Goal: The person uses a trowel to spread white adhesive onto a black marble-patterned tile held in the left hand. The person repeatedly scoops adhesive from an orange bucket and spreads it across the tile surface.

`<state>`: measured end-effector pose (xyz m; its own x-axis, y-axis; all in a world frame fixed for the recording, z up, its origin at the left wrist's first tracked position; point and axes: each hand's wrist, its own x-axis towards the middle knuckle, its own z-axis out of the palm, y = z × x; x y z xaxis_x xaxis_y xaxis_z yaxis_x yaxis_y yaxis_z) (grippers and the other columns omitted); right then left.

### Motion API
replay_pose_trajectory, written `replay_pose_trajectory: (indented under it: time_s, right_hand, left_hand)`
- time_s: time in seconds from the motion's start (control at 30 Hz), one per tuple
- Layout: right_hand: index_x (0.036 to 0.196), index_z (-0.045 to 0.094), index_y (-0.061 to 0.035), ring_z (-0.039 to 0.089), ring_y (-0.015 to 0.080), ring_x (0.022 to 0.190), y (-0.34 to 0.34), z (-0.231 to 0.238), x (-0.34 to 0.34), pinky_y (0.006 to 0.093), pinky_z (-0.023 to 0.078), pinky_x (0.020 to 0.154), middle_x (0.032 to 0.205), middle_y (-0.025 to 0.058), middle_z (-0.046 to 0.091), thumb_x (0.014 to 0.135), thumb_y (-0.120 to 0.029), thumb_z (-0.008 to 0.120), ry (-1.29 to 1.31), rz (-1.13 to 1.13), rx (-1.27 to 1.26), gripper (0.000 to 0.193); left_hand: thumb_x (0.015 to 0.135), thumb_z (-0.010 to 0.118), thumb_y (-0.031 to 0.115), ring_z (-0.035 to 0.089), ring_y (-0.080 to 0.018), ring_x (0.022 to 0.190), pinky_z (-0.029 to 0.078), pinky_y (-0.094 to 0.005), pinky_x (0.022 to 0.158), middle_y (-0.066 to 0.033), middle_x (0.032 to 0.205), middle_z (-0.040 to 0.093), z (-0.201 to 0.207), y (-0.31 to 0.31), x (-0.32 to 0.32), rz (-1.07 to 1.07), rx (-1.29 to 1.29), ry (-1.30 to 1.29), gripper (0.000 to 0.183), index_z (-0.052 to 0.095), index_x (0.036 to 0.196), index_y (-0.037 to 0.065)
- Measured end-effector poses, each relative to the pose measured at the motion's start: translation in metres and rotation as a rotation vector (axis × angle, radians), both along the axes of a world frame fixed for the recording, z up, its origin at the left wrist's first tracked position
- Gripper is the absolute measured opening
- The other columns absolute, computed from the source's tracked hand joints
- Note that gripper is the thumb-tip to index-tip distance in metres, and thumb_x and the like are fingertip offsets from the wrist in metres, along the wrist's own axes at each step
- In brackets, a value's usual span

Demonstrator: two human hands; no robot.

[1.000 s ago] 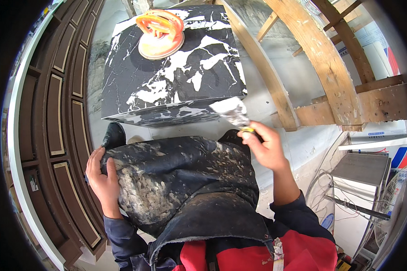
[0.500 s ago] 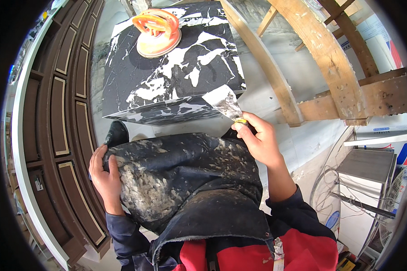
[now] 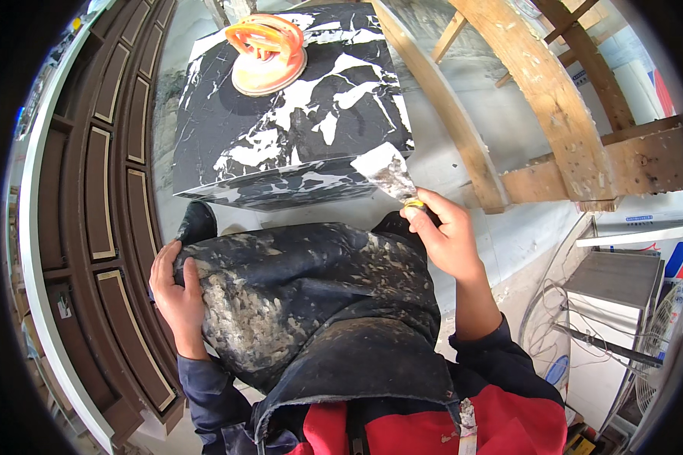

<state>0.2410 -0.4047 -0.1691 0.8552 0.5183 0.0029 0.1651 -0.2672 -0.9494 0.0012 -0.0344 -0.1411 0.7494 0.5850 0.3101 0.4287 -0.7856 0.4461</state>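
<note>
My right hand is closed around the handle of a putty knife. Its wide metal blade, smeared with grey residue, points up and left, overlapping the near right corner of a black-and-white marbled block in view; I cannot tell whether they touch. My left hand lies on the knee of my dark, stained trousers, fingers laid over the fabric and thumb apart. An orange suction-cup lifter stands on top of the block, away from both hands.
Brown panelled woodwork runs along the left. Wooden beams form a frame at the upper right. Low on the right are a grey-topped box, loose cables and a fan guard. My dark boot is beside the block.
My right hand has moved slightly to the right with the putty knife. My left hand stays on the knee, and the block and lifter look almost the same.
</note>
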Motion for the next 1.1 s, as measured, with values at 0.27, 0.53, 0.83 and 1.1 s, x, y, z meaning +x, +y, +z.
replay_pose_trajectory:
  time_s: [0.27,0.53,0.83,1.1]
  right_hand:
    - [0.133,0.066,0.0059,0.063,0.0073,0.080,-0.010,-0.010,-0.004,0.0253,0.054,0.073,0.100,0.0050,0.076,0.105,-0.009,0.066,0.112,-0.096,0.027,0.032]
    - [0.137,0.065,0.0049,0.064,0.0064,0.080,-0.002,-0.012,-0.026,0.0236,0.053,0.072,0.103,0.0058,0.077,0.104,-0.007,0.065,0.121,-0.082,0.121,0.035]
    - [0.124,0.066,0.0039,0.065,0.0087,0.074,-0.028,-0.011,-0.033,0.0241,0.052,0.067,0.097,0.0076,0.074,0.104,-0.009,0.067,0.297,-0.276,0.399,0.024]
    - [0.123,0.063,-0.0001,0.063,0.0143,0.065,-0.033,-0.015,-0.006,0.0282,0.051,0.060,0.083,0.0046,0.066,0.098,-0.005,0.072,0.507,-0.436,0.605,0.027]
  left_hand:
    - [0.096,0.071,0.013,0.065,-0.0362,0.125,0.047,-0.0445,0.111,-0.0180,0.129,0.072,-0.001,-0.003,-0.003,0.023,0.020,0.000,0.031,0.071,0.125,0.000]
    - [0.096,0.071,0.012,0.065,-0.0365,0.125,0.047,-0.0446,0.111,-0.0182,0.129,0.072,0.000,0.001,-0.002,0.006,0.009,-0.003,0.032,0.071,0.125,0.000]
    - [0.095,0.069,0.010,0.065,-0.0379,0.125,0.047,-0.0450,0.111,-0.0199,0.131,0.071,-0.004,0.001,-0.004,0.024,-0.019,0.009,0.033,0.071,0.126,-0.001]
    - [0.097,0.067,0.009,0.065,-0.0387,0.125,0.047,-0.0450,0.111,-0.0219,0.131,0.070,-0.004,0.004,-0.007,0.017,-0.016,0.012,0.035,0.070,0.129,-0.004]
